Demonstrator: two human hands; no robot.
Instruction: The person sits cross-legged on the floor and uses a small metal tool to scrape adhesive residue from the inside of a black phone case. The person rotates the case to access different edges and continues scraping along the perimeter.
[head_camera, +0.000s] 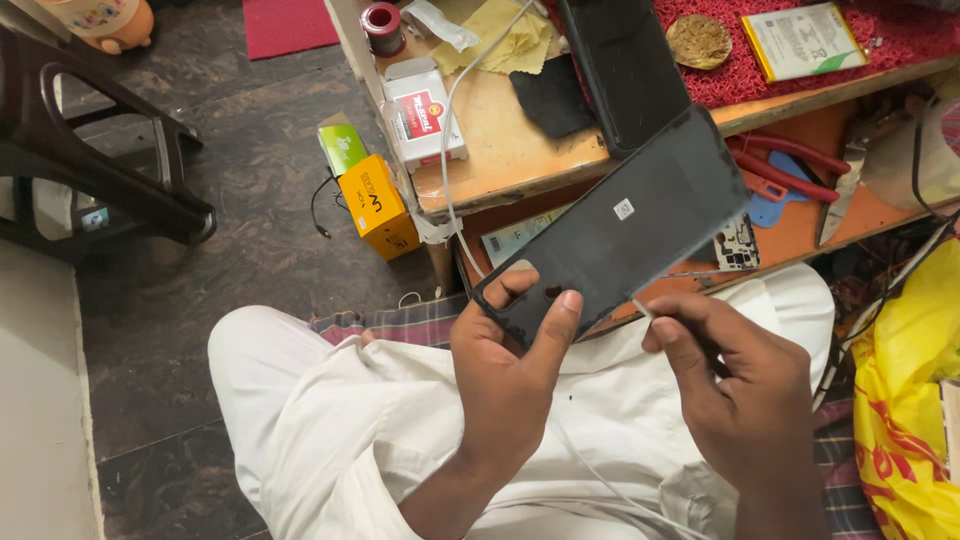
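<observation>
Over the lap: left hand (510, 375) clamps the lower end of a dark phone (610, 235), back panel up, thumb and fingers wrapped round its bottom corner.
Phone position: tilted, slanting up and away from the knees toward the wooden bench (510, 150), its far corner hanging over the lower shelf edge.
Right hand: right hand (745, 390) pinched together on a thin white cable (448, 120) right at the phone's lower long edge; the plug tip is hidden behind the fingers, so I cannot tell whether it is seated.
Cable run: up from the phone, looping over the bench top and off the upper edge of view; another stretch trails down across the white cloth on the lap.
Risk one: only one end of the phone is gripped, so a sideways tug from the cable could lever it out of the fingers and onto the dark floor (250, 240).
Risk two: the taut loop passes just beside a white box (425, 115) and a small red reel (382, 27) on the bench; a snag could drag them off.
Edges: bench corner near the phone's upper left; red-handled pliers (800, 165) on the shelf behind.
Open room: left over the floor, past the yellow carton (378, 208); right side crowded by a yellow bag (910, 420).
</observation>
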